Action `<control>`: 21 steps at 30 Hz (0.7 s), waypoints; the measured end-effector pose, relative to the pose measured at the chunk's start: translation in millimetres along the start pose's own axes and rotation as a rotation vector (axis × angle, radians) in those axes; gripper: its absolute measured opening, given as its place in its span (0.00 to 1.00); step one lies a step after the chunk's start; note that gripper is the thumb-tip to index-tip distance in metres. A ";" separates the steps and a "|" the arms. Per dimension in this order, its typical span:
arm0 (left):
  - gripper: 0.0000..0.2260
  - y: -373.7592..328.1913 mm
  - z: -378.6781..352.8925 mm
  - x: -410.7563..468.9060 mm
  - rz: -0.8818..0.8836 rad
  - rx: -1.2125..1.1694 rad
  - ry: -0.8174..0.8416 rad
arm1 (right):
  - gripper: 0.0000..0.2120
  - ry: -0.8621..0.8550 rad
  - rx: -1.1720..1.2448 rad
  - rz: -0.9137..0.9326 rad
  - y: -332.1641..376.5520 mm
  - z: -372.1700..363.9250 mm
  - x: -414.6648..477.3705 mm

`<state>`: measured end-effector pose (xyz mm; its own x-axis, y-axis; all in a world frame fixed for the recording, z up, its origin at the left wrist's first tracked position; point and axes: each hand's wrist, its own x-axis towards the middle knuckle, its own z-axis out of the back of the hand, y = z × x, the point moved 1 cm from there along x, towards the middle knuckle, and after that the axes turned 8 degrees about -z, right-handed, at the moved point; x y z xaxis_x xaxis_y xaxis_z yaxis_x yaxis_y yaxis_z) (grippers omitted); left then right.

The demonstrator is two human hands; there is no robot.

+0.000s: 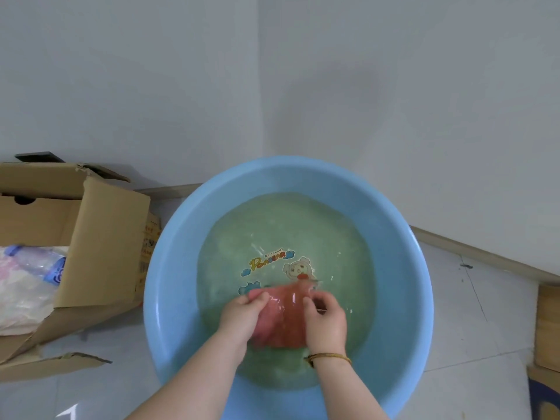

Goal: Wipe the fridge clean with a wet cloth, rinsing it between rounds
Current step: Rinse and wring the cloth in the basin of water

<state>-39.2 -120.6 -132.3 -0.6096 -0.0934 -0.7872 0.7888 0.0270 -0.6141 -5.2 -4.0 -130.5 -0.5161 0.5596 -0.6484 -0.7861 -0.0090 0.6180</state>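
Observation:
A pink-red cloth (283, 316) lies under cloudy water in a round blue basin (169, 268) on the floor. My left hand (242, 316) grips the cloth's left side with curled fingers. My right hand (325, 319), with a gold bracelet on its wrist, grips the right side. Both hands are partly in the water, close together near the basin's front. A cartoon print shows on the basin's bottom. No fridge appears in the head view.
An open cardboard box (91, 237) with a plastic bottle (45, 265) and plastic wrap stands left of the basin. White walls meet in a corner behind. Wooden boxes (548, 328) sit at the right edge on the tiled floor (472, 328).

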 end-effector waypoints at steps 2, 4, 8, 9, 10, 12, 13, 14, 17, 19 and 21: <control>0.06 -6.9 -9.1 -15.1 -0.048 -0.062 0.059 | 0.06 0.007 0.003 0.179 2.4 -6.2 -15.3; 0.07 -16.3 -15.7 -30.8 -0.116 -0.100 0.132 | 0.08 -0.013 -0.020 0.389 5.7 -12.1 -31.4; 0.06 -29.2 -18.0 -51.0 -0.226 -0.170 0.144 | 0.08 -0.022 -0.217 0.801 6.6 -12.5 -49.0; 0.06 -33.1 -16.1 -54.1 -0.218 -0.211 0.130 | 0.09 -0.016 -0.223 0.851 9.3 -7.7 -53.8; 0.06 -37.9 -14.1 -56.7 -0.198 -0.259 0.132 | 0.12 -0.027 -0.201 0.882 11.3 -2.5 -56.5; 0.08 -48.0 -11.2 -60.7 -0.159 -0.333 0.168 | 0.17 -0.102 -0.120 0.852 14.2 8.2 -60.3; 0.09 -53.9 -11.1 -62.7 -0.151 -0.352 0.199 | 0.21 -0.145 -0.089 0.809 16.7 12.5 -60.7; 0.10 -59.9 -12.5 -66.0 -0.142 -0.370 0.226 | 0.26 -0.157 -0.082 0.756 18.8 15.0 -58.9; 0.12 -72.7 -17.8 -75.8 -0.173 -0.281 0.275 | 0.40 0.176 -0.039 0.455 34.8 16.8 -58.7; 0.12 -82.9 -18.6 -80.0 -0.187 -0.187 0.282 | 0.35 0.444 0.012 0.296 46.1 17.5 -58.3; 0.16 -92.1 -13.8 -82.6 -0.178 -0.137 0.316 | 0.24 0.490 -0.141 0.341 58.4 22.7 -59.0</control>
<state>-62.5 -101.7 -11.5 -0.7472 0.2026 -0.6330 0.6635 0.1724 -0.7280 -13.0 -18.8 -46.0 -0.8167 0.0595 -0.5739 -0.5690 -0.2487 0.7839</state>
